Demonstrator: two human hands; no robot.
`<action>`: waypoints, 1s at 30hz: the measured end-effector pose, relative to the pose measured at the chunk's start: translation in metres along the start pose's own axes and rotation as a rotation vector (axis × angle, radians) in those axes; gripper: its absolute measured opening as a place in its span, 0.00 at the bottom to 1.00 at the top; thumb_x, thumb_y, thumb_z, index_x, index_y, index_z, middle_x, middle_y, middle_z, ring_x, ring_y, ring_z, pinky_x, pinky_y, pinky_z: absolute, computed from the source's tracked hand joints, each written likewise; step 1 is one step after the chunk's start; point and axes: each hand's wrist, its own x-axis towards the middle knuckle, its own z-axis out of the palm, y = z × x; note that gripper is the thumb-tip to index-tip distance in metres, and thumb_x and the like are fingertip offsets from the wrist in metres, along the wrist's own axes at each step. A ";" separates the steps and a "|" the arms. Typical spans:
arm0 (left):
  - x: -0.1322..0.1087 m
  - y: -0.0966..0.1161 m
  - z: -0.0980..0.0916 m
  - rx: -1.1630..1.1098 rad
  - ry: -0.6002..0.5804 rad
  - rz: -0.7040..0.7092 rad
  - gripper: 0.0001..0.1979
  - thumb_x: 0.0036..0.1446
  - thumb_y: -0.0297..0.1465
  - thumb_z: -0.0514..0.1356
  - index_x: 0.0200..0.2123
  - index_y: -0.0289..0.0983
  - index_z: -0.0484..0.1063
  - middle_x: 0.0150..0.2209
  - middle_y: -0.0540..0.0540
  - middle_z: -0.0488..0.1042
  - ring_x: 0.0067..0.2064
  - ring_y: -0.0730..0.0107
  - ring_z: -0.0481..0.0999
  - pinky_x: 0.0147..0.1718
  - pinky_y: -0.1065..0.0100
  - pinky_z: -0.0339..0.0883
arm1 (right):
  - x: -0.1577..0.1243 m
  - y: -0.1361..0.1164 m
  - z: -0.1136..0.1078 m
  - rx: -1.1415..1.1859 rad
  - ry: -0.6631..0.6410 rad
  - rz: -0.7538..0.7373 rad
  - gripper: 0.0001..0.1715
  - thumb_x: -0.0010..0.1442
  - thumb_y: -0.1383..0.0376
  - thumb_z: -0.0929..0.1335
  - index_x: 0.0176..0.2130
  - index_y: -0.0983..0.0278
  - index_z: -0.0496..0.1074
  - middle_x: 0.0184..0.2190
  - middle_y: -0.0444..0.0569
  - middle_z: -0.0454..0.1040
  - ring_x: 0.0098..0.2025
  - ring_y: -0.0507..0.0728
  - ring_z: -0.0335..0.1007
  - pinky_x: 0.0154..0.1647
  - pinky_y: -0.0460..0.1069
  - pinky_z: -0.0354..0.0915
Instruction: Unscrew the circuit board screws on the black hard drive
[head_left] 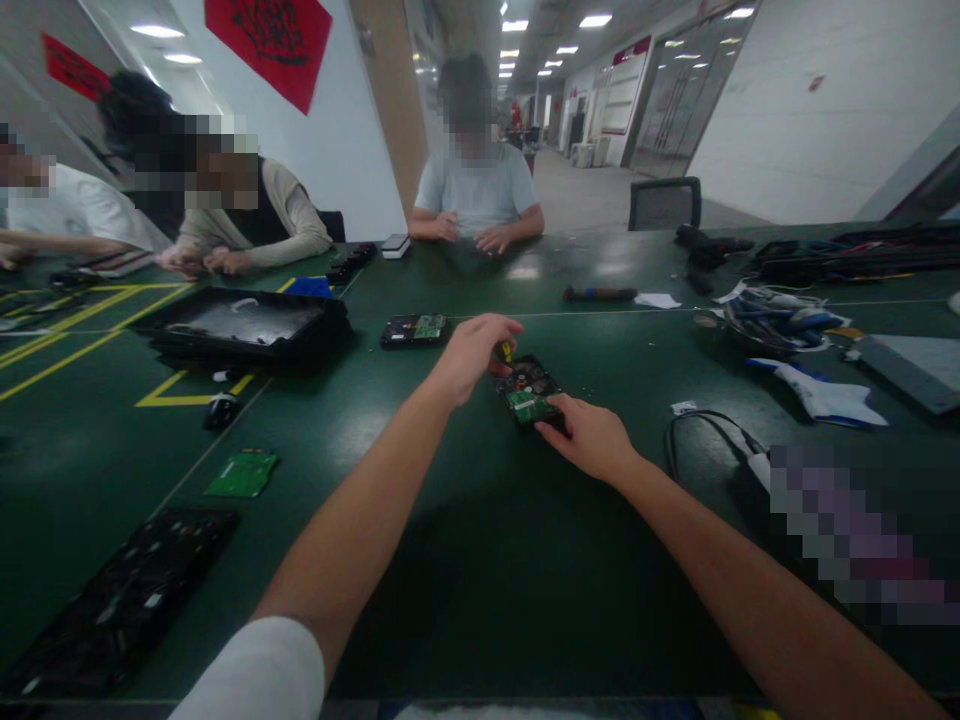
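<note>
A black hard drive [527, 388] with a green circuit board on top lies on the dark green table [465, 560] in front of me. My left hand [474, 352] is closed around a small yellow-handled tool [508, 350], likely a screwdriver, held over the drive's far end. My right hand [592, 437] grips the drive's near right corner with curled fingers.
A second hard drive [413, 329] lies farther back. A loose green circuit board [242, 473] and a black tray [112, 600] sit at the left, a large black tray [244, 325] beyond. Cables and tools [780, 325] clutter the right. Three people sit across the table.
</note>
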 end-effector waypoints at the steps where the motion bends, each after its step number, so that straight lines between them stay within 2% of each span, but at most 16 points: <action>1: -0.002 0.002 0.002 -0.016 -0.014 -0.022 0.11 0.56 0.35 0.62 0.39 0.36 0.78 0.36 0.43 0.76 0.39 0.63 0.75 0.26 0.70 0.73 | 0.000 0.000 0.000 -0.002 0.000 0.004 0.23 0.75 0.48 0.65 0.58 0.60 0.71 0.47 0.51 0.83 0.43 0.61 0.80 0.35 0.52 0.62; 3: -0.004 0.004 0.008 -0.058 -0.031 -0.049 0.10 0.56 0.33 0.62 0.41 0.37 0.75 0.34 0.44 0.76 0.37 0.64 0.76 0.27 0.68 0.75 | 0.000 0.000 -0.001 -0.001 0.001 0.004 0.23 0.75 0.48 0.64 0.59 0.59 0.71 0.47 0.51 0.83 0.42 0.61 0.80 0.35 0.52 0.61; 6: -0.005 0.002 0.012 -0.066 -0.027 -0.033 0.06 0.58 0.33 0.62 0.38 0.38 0.71 0.35 0.45 0.77 0.39 0.63 0.78 0.30 0.67 0.77 | 0.000 0.000 -0.002 0.005 -0.004 -0.004 0.23 0.75 0.48 0.64 0.59 0.59 0.70 0.47 0.51 0.82 0.42 0.61 0.79 0.35 0.52 0.61; 9: -0.002 -0.002 0.011 0.081 0.066 0.051 0.06 0.59 0.34 0.61 0.34 0.38 0.73 0.38 0.44 0.76 0.39 0.66 0.76 0.27 0.71 0.73 | -0.001 0.000 -0.003 0.009 -0.013 -0.005 0.22 0.75 0.49 0.64 0.58 0.59 0.71 0.47 0.51 0.82 0.43 0.61 0.79 0.35 0.52 0.61; 11: -0.001 -0.003 0.009 0.149 0.081 0.088 0.08 0.60 0.34 0.60 0.32 0.38 0.76 0.38 0.45 0.75 0.37 0.69 0.74 0.25 0.74 0.69 | -0.001 0.000 -0.003 0.014 -0.021 -0.001 0.22 0.75 0.49 0.64 0.57 0.59 0.71 0.47 0.52 0.82 0.43 0.61 0.79 0.35 0.51 0.60; 14: -0.003 -0.001 0.010 0.057 -0.068 0.036 0.08 0.60 0.35 0.61 0.36 0.37 0.79 0.37 0.44 0.75 0.36 0.68 0.75 0.22 0.74 0.67 | -0.001 0.000 -0.004 0.013 -0.034 0.012 0.23 0.76 0.49 0.64 0.59 0.59 0.71 0.48 0.53 0.82 0.44 0.61 0.79 0.35 0.51 0.61; 17: -0.006 -0.001 0.014 -0.144 -0.165 -0.078 0.10 0.59 0.34 0.64 0.43 0.37 0.75 0.36 0.44 0.78 0.39 0.64 0.78 0.27 0.70 0.73 | -0.001 0.000 -0.003 0.010 -0.041 0.015 0.24 0.76 0.48 0.64 0.60 0.59 0.70 0.49 0.53 0.82 0.44 0.62 0.79 0.37 0.51 0.62; 21: -0.004 -0.007 0.015 -0.256 -0.078 -0.069 0.10 0.61 0.36 0.65 0.39 0.38 0.70 0.37 0.44 0.79 0.42 0.62 0.80 0.35 0.62 0.81 | -0.001 0.001 -0.001 0.017 -0.020 0.003 0.25 0.76 0.48 0.64 0.61 0.60 0.70 0.50 0.53 0.82 0.45 0.62 0.79 0.37 0.52 0.63; 27: 0.003 -0.013 0.006 -0.043 0.027 0.064 0.11 0.60 0.37 0.61 0.32 0.36 0.77 0.39 0.43 0.73 0.42 0.65 0.73 0.26 0.73 0.71 | -0.001 0.002 0.000 0.029 -0.008 -0.001 0.24 0.76 0.48 0.64 0.60 0.60 0.70 0.49 0.53 0.82 0.44 0.61 0.79 0.37 0.52 0.63; 30: 0.004 -0.013 0.005 -0.061 -0.005 0.023 0.13 0.60 0.39 0.61 0.36 0.35 0.79 0.37 0.43 0.74 0.40 0.64 0.74 0.25 0.72 0.70 | -0.001 0.002 -0.001 0.021 -0.014 -0.005 0.24 0.76 0.48 0.64 0.60 0.59 0.70 0.50 0.53 0.82 0.45 0.62 0.79 0.37 0.52 0.63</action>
